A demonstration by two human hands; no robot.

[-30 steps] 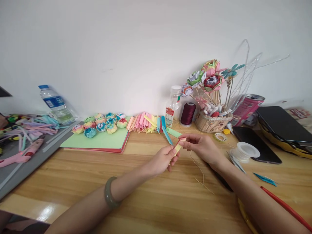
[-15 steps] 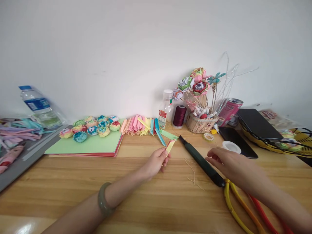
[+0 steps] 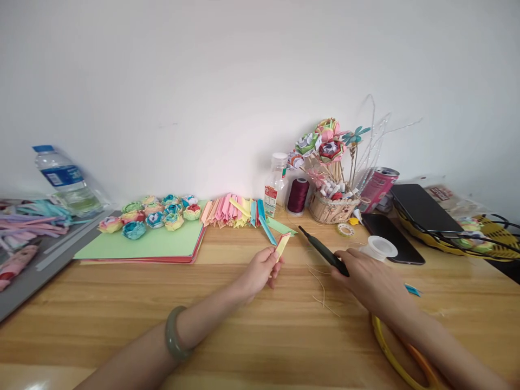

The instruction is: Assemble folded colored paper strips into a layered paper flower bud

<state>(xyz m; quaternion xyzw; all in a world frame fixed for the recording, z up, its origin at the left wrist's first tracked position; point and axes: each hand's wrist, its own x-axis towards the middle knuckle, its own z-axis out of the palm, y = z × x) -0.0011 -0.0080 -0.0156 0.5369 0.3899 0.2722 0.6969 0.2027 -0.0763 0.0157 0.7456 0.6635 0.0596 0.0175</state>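
My left hand [image 3: 262,271] pinches a narrow folded paper strip [image 3: 283,246], yellow with a pink edge, upright over the middle of the table. My right hand [image 3: 361,273] is closed round a long dark green tool [image 3: 323,250] with a slim black tip that points to the far left. My palm hides its rear end, and I cannot tell its exact kind. Thin loose threads [image 3: 323,290] lie between the hands. Beyond the left hand is a row of folded paper pieces [image 3: 229,210] in pink, yellow and blue, with a green piece [image 3: 281,226] beside it.
Paper flowers [image 3: 154,219] sit on stacked coloured sheets [image 3: 142,250]. Along the wall stand a small bottle [image 3: 276,181], a maroon thread spool [image 3: 298,196] and a flower basket [image 3: 333,208]. On the right are a white container [image 3: 382,248], a phone [image 3: 394,241] and yellow-orange loops [image 3: 384,346].
My right hand has come down onto the dark green tool and taken hold of it; the tool is turned and slightly raised. My left hand keeps the paper strip in place.
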